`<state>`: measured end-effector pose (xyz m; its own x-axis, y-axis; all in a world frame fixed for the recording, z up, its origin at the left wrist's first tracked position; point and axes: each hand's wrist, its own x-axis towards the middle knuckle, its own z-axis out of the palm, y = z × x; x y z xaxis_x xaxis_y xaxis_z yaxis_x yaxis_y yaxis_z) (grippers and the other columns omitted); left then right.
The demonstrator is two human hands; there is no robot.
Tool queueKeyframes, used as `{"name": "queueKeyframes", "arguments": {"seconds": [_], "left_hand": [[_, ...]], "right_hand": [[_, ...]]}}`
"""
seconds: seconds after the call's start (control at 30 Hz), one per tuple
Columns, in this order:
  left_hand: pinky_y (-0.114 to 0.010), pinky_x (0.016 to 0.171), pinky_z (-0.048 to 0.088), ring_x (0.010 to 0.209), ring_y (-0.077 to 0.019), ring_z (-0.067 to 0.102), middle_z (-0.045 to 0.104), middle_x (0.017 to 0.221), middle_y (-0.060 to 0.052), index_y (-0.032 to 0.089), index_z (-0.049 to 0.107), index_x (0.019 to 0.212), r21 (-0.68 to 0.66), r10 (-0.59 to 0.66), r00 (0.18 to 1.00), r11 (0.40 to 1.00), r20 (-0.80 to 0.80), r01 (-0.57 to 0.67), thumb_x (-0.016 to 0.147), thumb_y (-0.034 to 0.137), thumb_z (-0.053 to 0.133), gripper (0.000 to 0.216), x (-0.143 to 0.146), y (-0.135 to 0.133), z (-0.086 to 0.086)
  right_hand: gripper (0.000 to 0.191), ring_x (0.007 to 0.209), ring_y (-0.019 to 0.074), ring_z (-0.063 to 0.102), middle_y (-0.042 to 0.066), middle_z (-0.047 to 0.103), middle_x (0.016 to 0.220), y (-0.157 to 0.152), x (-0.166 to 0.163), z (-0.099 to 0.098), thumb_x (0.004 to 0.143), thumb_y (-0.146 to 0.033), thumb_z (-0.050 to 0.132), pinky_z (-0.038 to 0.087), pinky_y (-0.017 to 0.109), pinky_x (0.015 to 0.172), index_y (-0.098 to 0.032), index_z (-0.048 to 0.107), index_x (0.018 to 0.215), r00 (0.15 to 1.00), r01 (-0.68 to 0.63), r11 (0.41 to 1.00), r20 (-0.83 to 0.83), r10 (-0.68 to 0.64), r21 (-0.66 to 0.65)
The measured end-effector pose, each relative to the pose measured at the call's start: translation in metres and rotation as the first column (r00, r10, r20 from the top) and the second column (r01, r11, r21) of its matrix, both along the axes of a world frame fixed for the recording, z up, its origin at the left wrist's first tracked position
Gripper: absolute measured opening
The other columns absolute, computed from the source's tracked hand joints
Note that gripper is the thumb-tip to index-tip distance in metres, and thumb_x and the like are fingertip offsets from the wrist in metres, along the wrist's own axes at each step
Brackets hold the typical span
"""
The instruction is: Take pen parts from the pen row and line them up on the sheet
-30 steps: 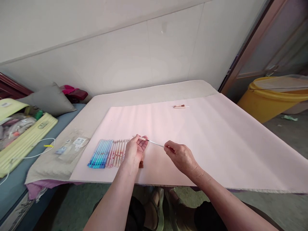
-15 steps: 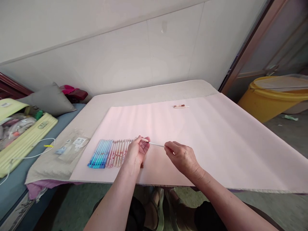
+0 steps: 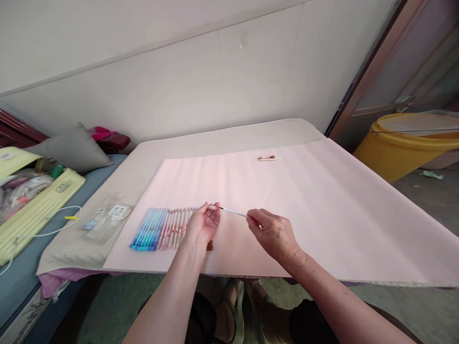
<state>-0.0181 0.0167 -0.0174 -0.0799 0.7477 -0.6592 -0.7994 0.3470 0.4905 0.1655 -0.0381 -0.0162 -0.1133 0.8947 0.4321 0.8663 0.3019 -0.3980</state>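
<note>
My left hand is closed on a cream pen barrel, its tip poking out past my fingers. A thin white refill runs from that barrel to my right hand, which pinches its other end. Both hands hover over a pale pink sheet. Just left of my left hand lies a tidy row of pens, blue ones on the left and pink ones on the right. A brown cap lies on the sheet under my left hand.
A separate pen with a brown cap lies far back on the sheet. Clear plastic packets sit on the beige table cover at left. A yellow-green case, a cable and a grey cushion lie further left. A yellow bin stands right.
The hands have stayed almost in place. The refill shifted slightly: it went a little further into the barrel half a second ago, and now shows a bit more length again.
</note>
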Motion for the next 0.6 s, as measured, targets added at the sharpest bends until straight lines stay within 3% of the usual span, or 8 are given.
{"name": "queueKeyframes", "arguments": {"seconds": [0.4,0.6], "left_hand": [[-0.017,0.045,0.049,0.058,-0.0097,0.061,0.062,0.067,-0.005,0.006,0.055,0.088,0.051,-0.128,0.969,0.991,0.209,0.120,0.083,0.011,0.047,0.011,-0.002,0.000,0.003],[-0.023,0.055,0.052,0.066,-0.0136,0.062,0.064,0.077,-0.008,0.010,0.057,0.079,0.132,-0.216,0.976,0.967,-0.009,0.216,0.077,0.015,0.057,0.006,0.014,-0.011,0.001]], "right_hand": [[0.018,0.052,0.0081,0.046,-0.002,0.059,0.065,-0.002,0.000,0.003,0.084,-0.025,0.044,0.026,0.020,0.051,-0.021,0.059,0.076,0.996,-0.013,1.000,-0.085,0.011,-0.022],[0.016,0.054,0.0104,0.050,-0.003,0.063,0.067,0.000,-0.004,0.005,0.084,-0.027,0.044,0.024,0.022,0.051,-0.024,0.059,0.079,0.996,0.045,0.980,-0.066,-0.059,-0.192]]}}
